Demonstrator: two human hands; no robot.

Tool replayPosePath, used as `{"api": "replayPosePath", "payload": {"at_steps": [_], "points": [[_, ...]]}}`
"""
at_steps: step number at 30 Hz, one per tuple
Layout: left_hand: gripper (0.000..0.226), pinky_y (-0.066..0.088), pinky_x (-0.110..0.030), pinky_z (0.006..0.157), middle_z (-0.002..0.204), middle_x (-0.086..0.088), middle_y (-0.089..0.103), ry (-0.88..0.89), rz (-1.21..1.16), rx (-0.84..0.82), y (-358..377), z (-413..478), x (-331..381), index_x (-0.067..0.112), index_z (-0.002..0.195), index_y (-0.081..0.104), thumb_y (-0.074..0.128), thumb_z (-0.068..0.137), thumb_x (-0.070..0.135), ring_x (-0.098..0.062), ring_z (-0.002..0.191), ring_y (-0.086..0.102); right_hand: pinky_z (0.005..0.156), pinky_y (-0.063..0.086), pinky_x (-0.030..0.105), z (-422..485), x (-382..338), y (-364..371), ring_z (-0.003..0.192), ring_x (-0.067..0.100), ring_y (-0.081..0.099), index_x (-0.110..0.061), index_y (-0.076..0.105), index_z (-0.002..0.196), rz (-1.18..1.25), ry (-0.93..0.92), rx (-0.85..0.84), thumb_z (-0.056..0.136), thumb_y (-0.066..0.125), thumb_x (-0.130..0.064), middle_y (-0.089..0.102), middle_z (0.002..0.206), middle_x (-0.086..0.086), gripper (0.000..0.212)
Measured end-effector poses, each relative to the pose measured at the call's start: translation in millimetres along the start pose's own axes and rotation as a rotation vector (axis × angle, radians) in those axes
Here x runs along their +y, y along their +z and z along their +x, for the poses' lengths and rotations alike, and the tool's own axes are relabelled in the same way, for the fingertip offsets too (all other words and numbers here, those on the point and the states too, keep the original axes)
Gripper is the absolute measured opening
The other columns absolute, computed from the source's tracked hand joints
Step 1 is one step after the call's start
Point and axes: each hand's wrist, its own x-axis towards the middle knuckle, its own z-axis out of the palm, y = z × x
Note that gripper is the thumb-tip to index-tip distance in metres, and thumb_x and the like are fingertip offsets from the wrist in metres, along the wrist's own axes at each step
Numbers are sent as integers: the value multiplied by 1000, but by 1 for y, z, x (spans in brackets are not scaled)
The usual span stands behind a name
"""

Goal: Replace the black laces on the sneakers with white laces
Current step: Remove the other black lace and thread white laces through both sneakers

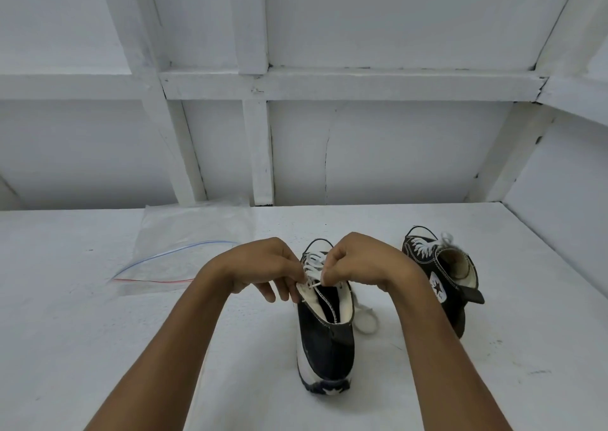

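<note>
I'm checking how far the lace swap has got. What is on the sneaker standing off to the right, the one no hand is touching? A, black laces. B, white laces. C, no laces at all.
B: white laces cross the front of the far sneaker, while the left hand holds the near sneaker at its top and the right hand pinches its lace.

The near sneaker and the right sneaker are made of matt black canvas with smooth white rubber. The far-left bag is made of clear, glossy plastic; the desk is painted matt white.
</note>
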Motion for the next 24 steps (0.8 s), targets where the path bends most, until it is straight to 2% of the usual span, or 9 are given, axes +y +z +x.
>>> {"api": "replayPosePath", "payload": {"at_steps": [3,6,12,17,21,24], "points": [[20,50,-24,58,81,-8,76,-3,-18,3,0,-1,-1,6,86,78,60,92,14,-16,73,65,48,31,19,-2,-5,3,56,12,44,-6,74,81,-71,2,18,77,73,-17,58,71,3,12],[20,50,-25,58,82,-9,76,-4,-36,8,1,-1,-1,8,85,78,61,92,15,-16,73,65,39,26,16,-2,-4,3,50,10,39,-2,73,85,-89,-9,47,79,71,-16,57,71,3,15],[27,50,-25,58,86,-11,76,-7,-76,20,2,-3,-4,3,92,77,53,97,15,-17,74,64,64,42,28,-2,-1,4,71,14,55,-9,75,77,-39,-49,21,77,74,-17,67,76,4,8],[25,50,-26,58,84,-10,76,6,-90,16,3,-2,-5,6,88,77,54,96,13,-17,73,64,68,45,28,-3,-1,3,73,13,58,-11,76,75,-25,-62,15,77,75,-16,68,75,1,5],[26,50,-26,58,85,-12,75,20,-98,13,3,0,-6,5,86,76,52,95,11,-18,74,64,59,40,24,-2,-5,6,65,11,53,-13,75,77,-74,-53,16,78,75,-18,63,68,-3,5],[24,51,-27,60,86,-10,75,39,-97,-12,2,0,-10,5,91,76,52,91,10,-16,75,64,64,42,27,3,-8,12,69,13,54,-8,75,80,-121,-47,5,79,75,-24,62,72,-1,16]]}}
